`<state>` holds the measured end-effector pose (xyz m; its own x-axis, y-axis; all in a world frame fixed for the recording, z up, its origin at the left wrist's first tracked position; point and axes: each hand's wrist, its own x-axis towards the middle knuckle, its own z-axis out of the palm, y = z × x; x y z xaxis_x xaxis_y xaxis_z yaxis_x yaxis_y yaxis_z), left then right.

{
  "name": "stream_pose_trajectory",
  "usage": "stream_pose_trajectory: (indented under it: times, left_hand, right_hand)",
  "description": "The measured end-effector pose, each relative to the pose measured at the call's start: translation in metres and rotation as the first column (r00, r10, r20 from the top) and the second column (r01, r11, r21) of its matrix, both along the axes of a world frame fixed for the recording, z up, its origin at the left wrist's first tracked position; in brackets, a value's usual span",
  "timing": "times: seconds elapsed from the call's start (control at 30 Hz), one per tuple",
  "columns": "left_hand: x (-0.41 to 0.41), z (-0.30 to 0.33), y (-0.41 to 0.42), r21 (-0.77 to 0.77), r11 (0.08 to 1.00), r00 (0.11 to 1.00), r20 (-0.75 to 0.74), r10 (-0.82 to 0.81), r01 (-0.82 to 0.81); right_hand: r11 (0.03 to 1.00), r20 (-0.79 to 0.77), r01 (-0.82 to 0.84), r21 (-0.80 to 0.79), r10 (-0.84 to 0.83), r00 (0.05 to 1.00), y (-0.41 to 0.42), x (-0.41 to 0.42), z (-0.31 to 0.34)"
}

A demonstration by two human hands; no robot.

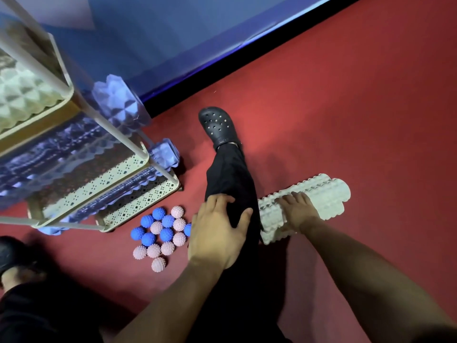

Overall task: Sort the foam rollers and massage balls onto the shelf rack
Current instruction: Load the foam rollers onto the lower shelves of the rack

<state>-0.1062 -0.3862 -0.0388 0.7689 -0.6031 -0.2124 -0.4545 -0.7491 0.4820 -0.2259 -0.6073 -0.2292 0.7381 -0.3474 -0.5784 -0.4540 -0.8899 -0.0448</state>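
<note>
The right hand (pixel 298 211) reaches down with its grip curled over a ridged white foam roller (pixel 306 205) on the red floor (pixel 346 120), the left hand (pixel 217 231) lies released, flat on a black-trousered knee (pixel 232 184), and spiky blue and pink massage balls (pixel 160 235) cluster beside the perforated shelf rack (pixel 128 169) holding lilac rollers (pixel 61 149).

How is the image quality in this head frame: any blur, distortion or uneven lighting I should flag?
Head view: the shelf rack at upper left is motion-blurred and ghosted, its posts bowed by the wide-angle lens; the massage balls, left hand and right hand on the white foam roller are fairly sharp; the red floor is lit unevenly, dimmer toward the lower edge.
</note>
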Motion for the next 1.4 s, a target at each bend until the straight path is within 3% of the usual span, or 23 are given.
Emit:
stream_pose_trajectory:
  times: [0.2, 0.4, 0.6, 0.73, 0.93, 1.03, 1.13, 1.2, 1.27, 1.33, 1.4]
  left_hand:
    - [-0.003, -0.003, -0.002, 0.026, 1.0, 1.0, 0.009, -0.017, 0.017]
    - [-0.008, 0.005, 0.001, 0.03, 0.999, 0.999, 0.022, -0.025, 0.024]
    - [-0.006, 0.026, 0.013, -0.037, 0.999, 1.0, 0.008, -0.01, 0.01]
    - [0.002, 0.059, 0.025, -0.154, 0.987, 0.999, 0.007, 0.045, -0.043]
    - [0.025, 0.136, 0.071, -0.325, 0.943, 0.992, 0.082, 0.1, -0.068]
    - [0.043, 0.168, 0.114, -0.359, 0.932, 0.982, 0.153, 0.108, -0.047]
    - [0.063, 0.196, 0.161, -0.344, 0.93, 0.963, 0.18, 0.202, -0.131]
    - [0.076, 0.208, 0.191, -0.437, 0.853, 0.936, 0.062, 0.346, -0.286]
    - [0.087, 0.22, 0.22, -0.573, 0.657, 0.853, -0.164, 0.495, -0.491]
    - [0.097, 0.229, 0.249, -0.634, 0.444, 0.756, -0.383, 0.531, -0.633]
    - [0.105, 0.239, 0.274, -0.635, 0.278, 0.683, -0.58, 0.444, -0.721]
  right_hand:
    - [0.997, 0.103, 0.001, -0.083, 0.008, 0.995, 0.006, -0.009, -0.004]
    - [0.985, 0.357, 0.174, -0.008, -0.16, 0.92, 0.002, -0.024, 0.052]
    - [0.876, 0.6, 0.37, 0.308, -0.481, 0.639, 0.011, -0.025, 0.157]
    - [0.817, 0.691, 0.281, 0.503, -0.576, 0.436, 0.029, -0.002, 0.238]
    - [0.68, 0.645, 0.109, 0.725, -0.726, 0.239, 0.093, 0.056, 0.343]
    - [0.55, 0.546, 0.002, 0.835, -0.829, 0.125, 0.137, 0.088, 0.378]
    - [0.384, 0.396, -0.12, 0.916, -0.913, 0.102, 0.185, 0.116, 0.403]
    - [0.18, 0.199, -0.139, 0.974, -0.971, 0.132, 0.218, 0.131, 0.419]
    - [0.014, 0.044, -0.154, 0.988, -0.981, 0.189, 0.247, 0.143, 0.429]
    - [-0.078, -0.038, -0.152, 0.985, -0.968, 0.249, 0.272, 0.155, 0.435]
    - [-0.148, -0.1, -0.137, 0.979, -0.947, 0.304, 0.296, 0.167, 0.44]
